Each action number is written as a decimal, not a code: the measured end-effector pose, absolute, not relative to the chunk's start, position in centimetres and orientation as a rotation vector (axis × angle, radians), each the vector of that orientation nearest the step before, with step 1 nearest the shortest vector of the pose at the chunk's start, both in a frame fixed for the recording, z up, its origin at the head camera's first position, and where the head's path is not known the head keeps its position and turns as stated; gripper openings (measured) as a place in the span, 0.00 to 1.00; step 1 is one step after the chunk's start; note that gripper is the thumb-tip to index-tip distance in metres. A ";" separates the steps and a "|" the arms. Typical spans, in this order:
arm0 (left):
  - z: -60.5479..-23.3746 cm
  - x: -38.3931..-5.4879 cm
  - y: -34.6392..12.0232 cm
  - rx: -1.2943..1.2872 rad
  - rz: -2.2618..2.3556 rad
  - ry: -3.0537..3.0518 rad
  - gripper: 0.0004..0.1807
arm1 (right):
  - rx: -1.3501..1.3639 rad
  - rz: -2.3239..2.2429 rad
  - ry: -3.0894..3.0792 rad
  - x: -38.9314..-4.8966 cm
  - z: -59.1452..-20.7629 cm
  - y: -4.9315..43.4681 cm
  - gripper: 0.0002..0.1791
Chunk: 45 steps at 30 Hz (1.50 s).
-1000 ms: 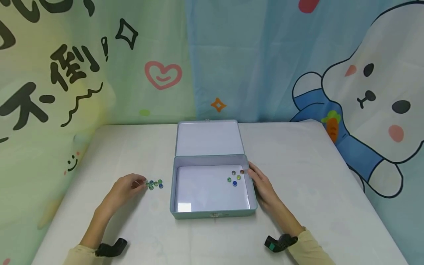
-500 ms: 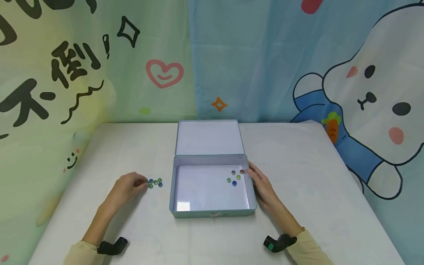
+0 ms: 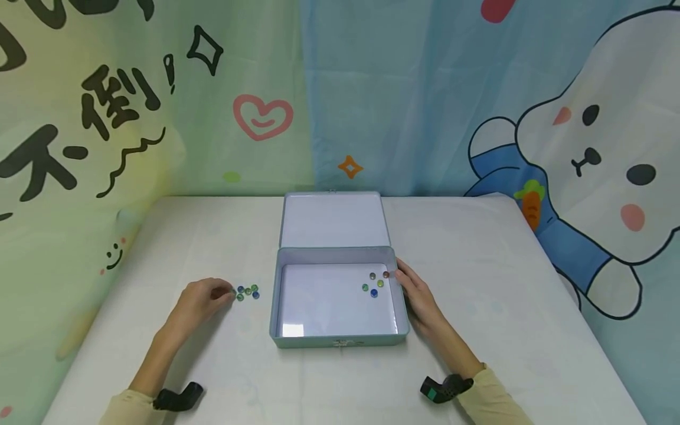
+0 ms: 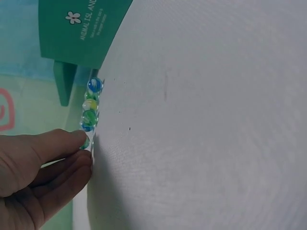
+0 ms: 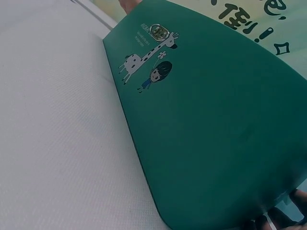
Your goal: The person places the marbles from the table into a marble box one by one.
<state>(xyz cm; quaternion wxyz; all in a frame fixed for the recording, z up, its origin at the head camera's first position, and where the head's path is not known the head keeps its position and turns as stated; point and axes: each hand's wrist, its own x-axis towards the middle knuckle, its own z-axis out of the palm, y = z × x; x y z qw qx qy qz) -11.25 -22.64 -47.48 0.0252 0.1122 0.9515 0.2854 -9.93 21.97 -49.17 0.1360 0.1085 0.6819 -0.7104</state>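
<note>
At the left, my left hand [image 3: 204,298] is at the edge of a cluster of glass marbles [image 3: 248,291] on the table. In the left wrist view, its thumb and fingertips pinch a green marble [image 4: 86,142] beside other blue, green and yellow-tinted marbles [image 4: 89,104]. The open hinged tin box [image 3: 340,341] stands in the middle, green outside and pale inside. Several marbles [image 3: 380,283] lie in its right part. My right hand [image 3: 422,298] grips the box's right wall at the rim; its fingers show only partly in the right wrist view.
The box's lid [image 3: 334,219] leans back behind it. White cloth covers the table [image 3: 319,383]. A printed curtain [image 3: 366,88] hangs behind and along the sides. Each wrist wears a black camera mount, one at the left wrist [image 3: 177,398].
My left hand has moved only slightly and stays at the near edge of the marble cluster. The right hand keeps its place on the box, and the view shifts a little.
</note>
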 end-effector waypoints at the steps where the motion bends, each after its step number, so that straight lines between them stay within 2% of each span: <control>1: -47.5 -11.2 -22.7 0.345 0.883 2.940 0.10 | 0.312 -2.059 1.973 -9.9 -49.2 22.0 0.32; 11: -45.4 -11.5 -22.8 0.441 0.999 2.990 0.09 | 0.321 -2.060 1.963 -9.9 -49.3 21.9 0.31; 22: -41.2 -13.1 -19.5 0.602 1.169 2.831 0.08 | 0.292 -2.054 1.984 -10.1 -49.0 21.9 0.30; 29: -37.6 -15.4 -13.9 0.843 1.168 2.657 0.09 | 0.299 -2.053 1.984 -10.0 -49.1 21.9 0.31; 34: -36.5 -17.4 -8.5 1.044 1.081 2.551 0.08 | 0.299 -2.042 2.000 -10.0 -49.1 22.0 0.30; 40: -37.6 -19.0 -2.4 1.207 0.902 2.480 0.08 | 0.303 -2.041 2.001 -10.0 -49.0 22.1 0.30; 45: -39.6 -19.5 1.5 1.240 0.744 2.435 0.08 | 0.301 -2.051 1.980 -10.0 -49.0 22.0 0.31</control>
